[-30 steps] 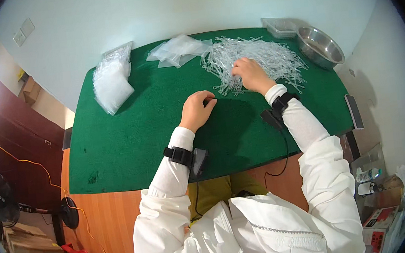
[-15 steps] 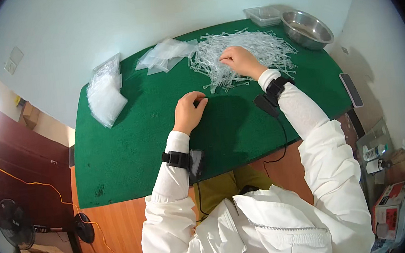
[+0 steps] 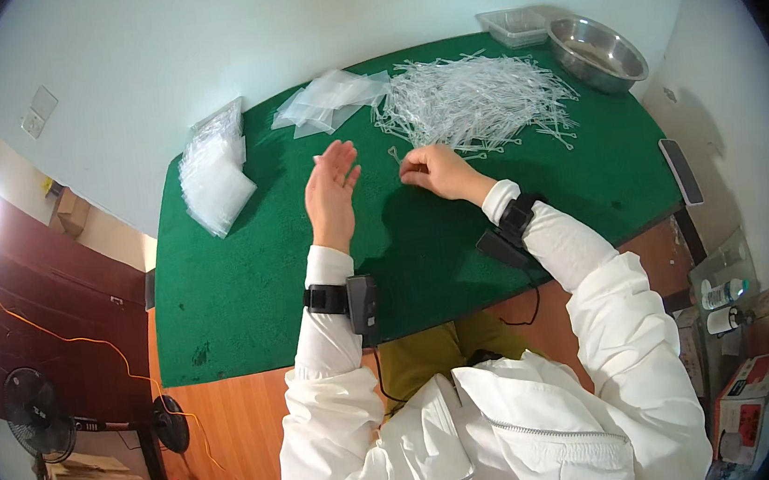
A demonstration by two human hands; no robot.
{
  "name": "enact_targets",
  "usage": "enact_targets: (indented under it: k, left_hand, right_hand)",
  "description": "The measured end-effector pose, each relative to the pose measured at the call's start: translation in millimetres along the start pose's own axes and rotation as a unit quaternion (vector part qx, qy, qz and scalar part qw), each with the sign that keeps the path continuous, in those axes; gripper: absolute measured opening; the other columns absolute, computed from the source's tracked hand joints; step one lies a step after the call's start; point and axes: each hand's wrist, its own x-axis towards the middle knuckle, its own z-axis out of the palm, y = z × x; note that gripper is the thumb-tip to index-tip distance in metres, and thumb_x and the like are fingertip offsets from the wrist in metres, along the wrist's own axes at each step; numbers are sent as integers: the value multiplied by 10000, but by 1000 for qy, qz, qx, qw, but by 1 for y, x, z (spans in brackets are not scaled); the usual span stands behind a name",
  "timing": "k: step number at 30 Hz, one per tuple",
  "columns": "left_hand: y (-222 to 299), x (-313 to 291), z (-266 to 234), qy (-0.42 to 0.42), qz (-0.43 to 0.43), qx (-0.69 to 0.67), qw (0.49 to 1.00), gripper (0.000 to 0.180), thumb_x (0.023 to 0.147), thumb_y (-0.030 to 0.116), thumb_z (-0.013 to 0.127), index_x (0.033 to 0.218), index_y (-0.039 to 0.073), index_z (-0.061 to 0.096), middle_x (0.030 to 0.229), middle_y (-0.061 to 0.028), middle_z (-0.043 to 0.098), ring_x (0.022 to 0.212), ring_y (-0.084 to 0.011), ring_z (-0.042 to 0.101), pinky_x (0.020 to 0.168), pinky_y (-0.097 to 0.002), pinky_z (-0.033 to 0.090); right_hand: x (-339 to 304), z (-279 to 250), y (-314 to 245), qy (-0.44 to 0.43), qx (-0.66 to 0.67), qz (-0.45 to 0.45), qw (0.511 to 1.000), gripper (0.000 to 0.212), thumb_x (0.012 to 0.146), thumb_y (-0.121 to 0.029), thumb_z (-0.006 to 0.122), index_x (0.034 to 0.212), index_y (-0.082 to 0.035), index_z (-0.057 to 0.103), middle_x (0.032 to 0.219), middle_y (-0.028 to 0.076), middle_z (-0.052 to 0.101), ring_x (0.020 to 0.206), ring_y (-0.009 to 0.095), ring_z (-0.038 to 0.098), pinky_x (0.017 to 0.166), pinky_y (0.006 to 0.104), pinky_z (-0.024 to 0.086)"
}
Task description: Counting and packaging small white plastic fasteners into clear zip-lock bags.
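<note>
On the green-covered table (image 3: 260, 300) lies a large pile of thin clear plastic sticks (image 3: 478, 104) with small looped ends. Just in front of its near left edge, my right hand (image 3: 438, 172) is closed in a pinch on one clear plastic stick (image 3: 394, 153), whose looped tip points away from me. My left hand (image 3: 333, 194) is held to the left of it, fingers stretched out and palm turned toward the right hand, holding nothing. Beyond the left hand are several flat clear plastic bags (image 3: 331, 102), spread loosely beside the pile.
A fanned stack of clear bags (image 3: 217, 184) lies at the table's left. At the back right stand a steel bowl (image 3: 597, 54) and a clear plastic box (image 3: 517, 27). A phone-like slab (image 3: 680, 171) sits at the right edge. Black straps with cabled devices are on both wrists.
My right hand has come back from over the pile toward me, with a stick in its pinch. My left hand has opened from a curled pose and turned palm inward.
</note>
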Motion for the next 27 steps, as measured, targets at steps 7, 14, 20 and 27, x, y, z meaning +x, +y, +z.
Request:
enact_targets:
  k: [7,14,20,27]
  left_hand:
    - [25,1,-9,-65,20,-149,986,573,957,427,248,1289,-28,353,1296,-154,440,1188,-258,434,990,-377,336]
    - [8,-9,16,-212,-95,-33,972,525,966,374,264,1283,-35,357,1295,-156,443,1143,-229,469,926,-337,389]
    - [3,-22,27,-202,-63,79,974,402,975,289,294,1214,-6,429,1202,-152,524,937,-181,573,774,-308,454]
    - [-2,-20,25,-109,-26,-53,992,313,969,281,329,1070,30,487,1002,-87,572,802,-156,566,621,-223,427]
  right_hand:
    - [5,-7,-42,-20,201,129,971,105,878,-102,501,871,-7,546,699,42,599,566,80,516,503,211,405]
    - [-2,17,-44,9,341,48,939,149,909,-133,455,865,-24,547,674,32,569,498,67,474,442,203,360]
    - [-9,27,-45,-58,314,83,944,177,897,-175,493,826,-28,563,653,23,567,456,68,451,420,206,342]
    - [-10,21,-49,-38,278,95,955,195,859,-190,540,774,-20,584,644,52,597,506,142,528,479,283,408]
